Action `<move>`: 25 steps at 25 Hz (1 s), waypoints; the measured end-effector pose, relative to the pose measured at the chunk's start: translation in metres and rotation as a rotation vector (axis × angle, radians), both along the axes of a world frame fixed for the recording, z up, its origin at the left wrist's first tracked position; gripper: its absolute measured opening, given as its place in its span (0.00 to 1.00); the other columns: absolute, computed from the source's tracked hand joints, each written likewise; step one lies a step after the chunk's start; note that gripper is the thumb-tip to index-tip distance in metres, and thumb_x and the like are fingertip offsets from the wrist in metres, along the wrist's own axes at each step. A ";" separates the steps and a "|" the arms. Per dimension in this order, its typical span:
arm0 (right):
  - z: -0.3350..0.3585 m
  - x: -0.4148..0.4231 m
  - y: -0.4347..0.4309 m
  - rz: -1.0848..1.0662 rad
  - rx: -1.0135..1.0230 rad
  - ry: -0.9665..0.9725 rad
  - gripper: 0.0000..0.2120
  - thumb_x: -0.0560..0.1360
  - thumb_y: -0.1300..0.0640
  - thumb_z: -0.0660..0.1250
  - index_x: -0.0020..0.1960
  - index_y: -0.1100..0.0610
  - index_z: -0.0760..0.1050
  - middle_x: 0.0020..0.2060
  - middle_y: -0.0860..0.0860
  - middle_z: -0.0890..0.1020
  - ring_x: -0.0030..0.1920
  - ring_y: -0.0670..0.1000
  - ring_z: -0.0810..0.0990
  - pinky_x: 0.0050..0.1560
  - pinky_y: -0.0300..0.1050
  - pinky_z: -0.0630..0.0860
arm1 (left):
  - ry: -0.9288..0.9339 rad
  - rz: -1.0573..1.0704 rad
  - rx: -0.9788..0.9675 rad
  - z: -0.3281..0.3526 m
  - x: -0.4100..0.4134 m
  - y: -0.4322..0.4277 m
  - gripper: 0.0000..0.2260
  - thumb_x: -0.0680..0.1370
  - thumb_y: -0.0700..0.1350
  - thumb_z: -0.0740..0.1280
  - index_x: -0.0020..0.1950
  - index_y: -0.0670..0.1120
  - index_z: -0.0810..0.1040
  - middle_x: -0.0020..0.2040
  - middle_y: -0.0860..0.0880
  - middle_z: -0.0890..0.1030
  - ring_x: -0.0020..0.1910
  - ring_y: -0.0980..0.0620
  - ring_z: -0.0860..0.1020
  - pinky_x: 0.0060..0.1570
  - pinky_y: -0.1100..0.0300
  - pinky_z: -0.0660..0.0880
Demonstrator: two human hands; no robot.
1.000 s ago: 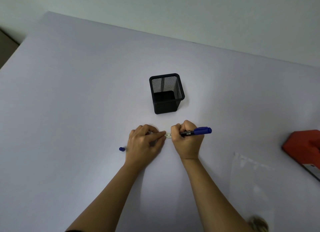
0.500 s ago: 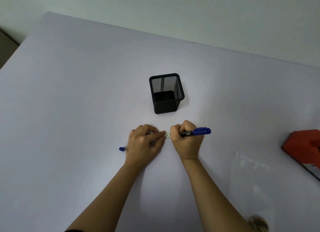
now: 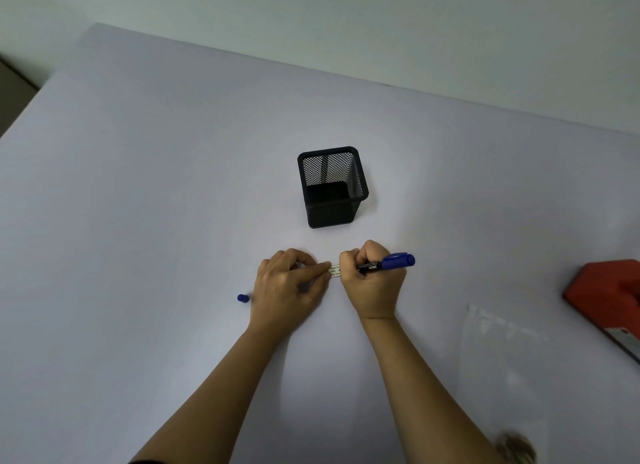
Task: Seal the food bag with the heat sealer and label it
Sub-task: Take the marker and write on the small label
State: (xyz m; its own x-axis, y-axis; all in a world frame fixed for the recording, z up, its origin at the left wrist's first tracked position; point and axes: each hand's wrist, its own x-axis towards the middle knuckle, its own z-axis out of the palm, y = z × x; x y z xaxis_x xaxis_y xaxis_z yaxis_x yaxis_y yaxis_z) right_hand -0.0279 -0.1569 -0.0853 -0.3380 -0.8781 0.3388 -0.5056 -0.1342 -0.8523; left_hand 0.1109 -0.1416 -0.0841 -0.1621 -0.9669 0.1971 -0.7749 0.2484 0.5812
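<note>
A small white label (image 3: 334,270) lies on the table between my hands, mostly covered by them. My left hand (image 3: 289,289) presses its fingertips on the label's left end. My right hand (image 3: 372,283) is closed around a blue marker (image 3: 388,263), tip down on the label, blue end pointing right. The marker's blue cap (image 3: 243,298) lies on the table just left of my left hand. A clear plastic food bag (image 3: 502,370) lies flat at the lower right, with brown food (image 3: 516,449) in its near end. The red heat sealer (image 3: 609,297) sits at the right edge.
A black mesh pen holder (image 3: 332,186) stands empty just beyond my hands. The pale table (image 3: 138,221) stretches wide to the left and far side, ending at a wall behind.
The marker's blue end has shifted very slightly leftward. Both hands otherwise stay where they were on the label.
</note>
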 end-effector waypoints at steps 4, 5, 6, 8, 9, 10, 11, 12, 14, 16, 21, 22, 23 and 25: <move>0.000 0.000 0.000 -0.010 0.002 0.005 0.12 0.66 0.69 0.65 0.26 0.64 0.65 0.20 0.57 0.69 0.25 0.54 0.68 0.24 0.37 0.66 | -0.001 -0.003 -0.001 0.001 0.000 0.000 0.11 0.74 0.53 0.66 0.48 0.50 0.85 0.41 0.52 0.80 0.40 0.53 0.76 0.40 0.60 0.68; 0.000 0.000 0.000 -0.014 0.005 0.010 0.12 0.66 0.69 0.65 0.26 0.64 0.65 0.20 0.57 0.69 0.24 0.54 0.67 0.23 0.39 0.66 | 0.002 -0.004 -0.004 0.001 0.000 0.000 0.11 0.74 0.53 0.66 0.48 0.50 0.85 0.41 0.52 0.80 0.40 0.53 0.76 0.40 0.60 0.68; 0.000 0.000 0.000 -0.017 0.004 0.002 0.12 0.66 0.68 0.65 0.26 0.65 0.65 0.20 0.57 0.69 0.24 0.54 0.67 0.23 0.41 0.67 | 0.002 -0.005 -0.005 0.001 0.000 0.000 0.11 0.74 0.53 0.66 0.48 0.50 0.85 0.41 0.52 0.80 0.40 0.54 0.76 0.40 0.60 0.67; 0.000 0.000 0.000 -0.005 -0.016 -0.020 0.13 0.68 0.63 0.63 0.27 0.64 0.65 0.20 0.56 0.69 0.25 0.54 0.68 0.24 0.39 0.67 | 0.001 -0.005 -0.002 0.001 0.000 0.000 0.11 0.74 0.53 0.66 0.48 0.50 0.85 0.41 0.51 0.80 0.40 0.54 0.76 0.40 0.61 0.67; 0.000 0.000 0.000 0.006 -0.031 -0.022 0.13 0.68 0.61 0.62 0.27 0.63 0.65 0.20 0.56 0.70 0.25 0.53 0.68 0.24 0.36 0.67 | 0.003 -0.004 -0.001 0.001 0.000 0.000 0.11 0.74 0.53 0.66 0.48 0.50 0.85 0.41 0.51 0.80 0.40 0.54 0.76 0.40 0.60 0.67; 0.000 0.000 0.000 0.015 -0.043 -0.018 0.13 0.68 0.60 0.62 0.27 0.63 0.66 0.20 0.56 0.70 0.25 0.53 0.68 0.25 0.34 0.66 | 0.004 -0.003 0.000 0.001 0.000 0.000 0.11 0.74 0.53 0.66 0.48 0.50 0.85 0.41 0.51 0.80 0.40 0.54 0.76 0.40 0.60 0.68; 0.000 0.000 0.000 0.020 -0.052 -0.015 0.13 0.68 0.60 0.61 0.27 0.62 0.66 0.20 0.56 0.70 0.26 0.53 0.69 0.25 0.34 0.67 | 0.004 -0.002 0.000 0.001 0.000 0.000 0.11 0.74 0.53 0.66 0.48 0.50 0.85 0.42 0.51 0.80 0.40 0.53 0.76 0.40 0.60 0.69; 0.000 0.000 0.000 0.021 -0.054 -0.017 0.13 0.68 0.60 0.61 0.27 0.62 0.66 0.20 0.56 0.70 0.26 0.53 0.69 0.25 0.34 0.67 | 0.002 -0.002 0.001 0.001 0.000 0.000 0.11 0.74 0.53 0.66 0.48 0.50 0.85 0.42 0.51 0.80 0.40 0.53 0.76 0.40 0.59 0.69; 0.000 -0.001 0.000 0.007 -0.039 -0.035 0.13 0.68 0.60 0.61 0.27 0.62 0.66 0.20 0.56 0.70 0.25 0.54 0.68 0.24 0.35 0.67 | -0.001 -0.004 0.005 0.001 0.000 0.000 0.12 0.74 0.53 0.66 0.49 0.50 0.85 0.42 0.51 0.80 0.41 0.53 0.76 0.41 0.60 0.69; 0.000 -0.001 0.000 -0.006 -0.024 -0.058 0.13 0.68 0.59 0.62 0.27 0.63 0.65 0.20 0.56 0.70 0.25 0.54 0.68 0.24 0.37 0.67 | 0.000 -0.004 0.005 0.001 0.000 0.000 0.11 0.74 0.53 0.66 0.49 0.50 0.85 0.42 0.51 0.80 0.41 0.53 0.76 0.41 0.60 0.68; 0.003 0.000 0.001 0.045 -0.048 -0.065 0.13 0.68 0.60 0.62 0.27 0.62 0.65 0.21 0.51 0.68 0.26 0.52 0.68 0.26 0.30 0.66 | 0.004 0.002 -0.012 0.002 -0.001 0.000 0.11 0.74 0.53 0.66 0.48 0.50 0.85 0.41 0.51 0.80 0.40 0.53 0.76 0.40 0.60 0.67; 0.003 -0.001 0.001 0.033 -0.042 -0.081 0.13 0.68 0.60 0.62 0.27 0.62 0.65 0.20 0.53 0.69 0.26 0.53 0.68 0.26 0.31 0.66 | 0.005 0.003 -0.014 0.002 -0.001 0.000 0.11 0.74 0.53 0.66 0.48 0.50 0.85 0.41 0.51 0.80 0.40 0.53 0.76 0.40 0.60 0.67; 0.002 -0.001 0.000 0.019 -0.040 -0.086 0.13 0.68 0.60 0.62 0.27 0.63 0.65 0.20 0.55 0.69 0.26 0.53 0.68 0.26 0.32 0.66 | 0.005 0.004 -0.015 0.002 -0.001 0.000 0.11 0.74 0.53 0.66 0.48 0.50 0.85 0.41 0.51 0.80 0.40 0.53 0.76 0.40 0.60 0.67; 0.000 -0.001 0.000 0.014 -0.040 -0.073 0.14 0.68 0.60 0.62 0.26 0.64 0.65 0.20 0.56 0.70 0.25 0.54 0.68 0.25 0.36 0.67 | 0.001 0.007 -0.017 0.002 -0.001 0.000 0.10 0.73 0.52 0.67 0.48 0.51 0.85 0.41 0.52 0.80 0.40 0.53 0.77 0.40 0.60 0.67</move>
State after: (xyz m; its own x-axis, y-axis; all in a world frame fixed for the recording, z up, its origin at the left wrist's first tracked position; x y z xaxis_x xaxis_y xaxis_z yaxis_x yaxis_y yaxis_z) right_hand -0.0290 -0.1566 -0.0853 -0.3510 -0.8691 0.3484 -0.4405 -0.1751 -0.8805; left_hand 0.1102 -0.1417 -0.0820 -0.1554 -0.9646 0.2133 -0.7763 0.2527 0.5774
